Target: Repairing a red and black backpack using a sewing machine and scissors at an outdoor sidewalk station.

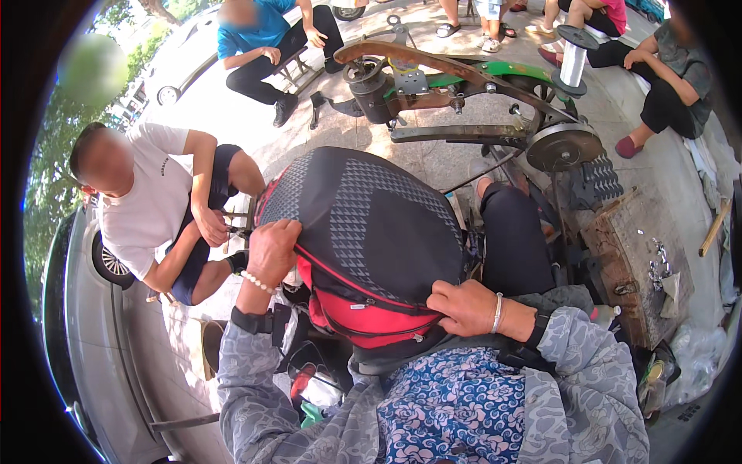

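Note:
A backpack (pixel 394 224) lies across my lap, black with grey houndstooth panels and a red lower section. My left hand (pixel 272 251) pinches its upper left edge, next to the red trim. On the other side, my right hand (pixel 473 308) grips the black edge near the zipper, with fingers curled over the fabric. Between the two hands the panel bulges up and is held taut. Part of a zipper with a light pull tab shows on the red section. The bag's underside is hidden.
Beyond the bag stands a cast-iron sewing machine (pixel 456 85) with a white thread spool (pixel 573 60). A wooden board (pixel 630 263) with small metal parts lies at right. One person (pixel 166 193) sits close at left; others sit farther back. A silver car (pixel 100 340) is at left.

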Demonstrator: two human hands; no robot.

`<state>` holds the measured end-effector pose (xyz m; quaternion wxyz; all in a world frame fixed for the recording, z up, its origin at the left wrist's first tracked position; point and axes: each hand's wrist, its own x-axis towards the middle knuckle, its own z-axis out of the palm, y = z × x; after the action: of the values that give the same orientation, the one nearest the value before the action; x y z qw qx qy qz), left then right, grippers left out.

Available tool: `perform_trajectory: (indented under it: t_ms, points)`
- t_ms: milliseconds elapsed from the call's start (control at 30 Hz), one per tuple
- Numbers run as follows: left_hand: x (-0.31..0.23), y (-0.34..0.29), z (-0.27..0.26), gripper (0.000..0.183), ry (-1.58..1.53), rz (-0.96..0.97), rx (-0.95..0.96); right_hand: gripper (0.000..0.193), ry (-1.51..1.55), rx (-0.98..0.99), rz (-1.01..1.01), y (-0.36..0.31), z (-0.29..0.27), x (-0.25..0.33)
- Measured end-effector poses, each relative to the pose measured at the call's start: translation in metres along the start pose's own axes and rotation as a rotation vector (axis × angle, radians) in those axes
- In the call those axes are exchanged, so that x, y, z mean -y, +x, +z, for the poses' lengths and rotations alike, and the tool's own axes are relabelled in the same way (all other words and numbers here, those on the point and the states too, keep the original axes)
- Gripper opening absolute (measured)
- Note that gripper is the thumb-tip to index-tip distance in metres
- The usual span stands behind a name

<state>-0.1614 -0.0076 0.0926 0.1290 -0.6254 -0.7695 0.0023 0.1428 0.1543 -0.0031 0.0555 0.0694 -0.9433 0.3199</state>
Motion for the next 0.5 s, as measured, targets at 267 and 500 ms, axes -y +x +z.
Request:
perform_trajectory:
  t_ms: [267,500]
  points:
    - [-0.019,-0.033,-0.106,0.040,0.084,-0.072,-0.251,0.030,-0.039,-0.178,-0.224,0.015,-0.016,0.009]
    - [-0.032,-0.048,-0.138,0.046,0.132,-0.070,-0.403,0.031,-0.099,-0.317,-0.236,0.014,-0.052,0.023]
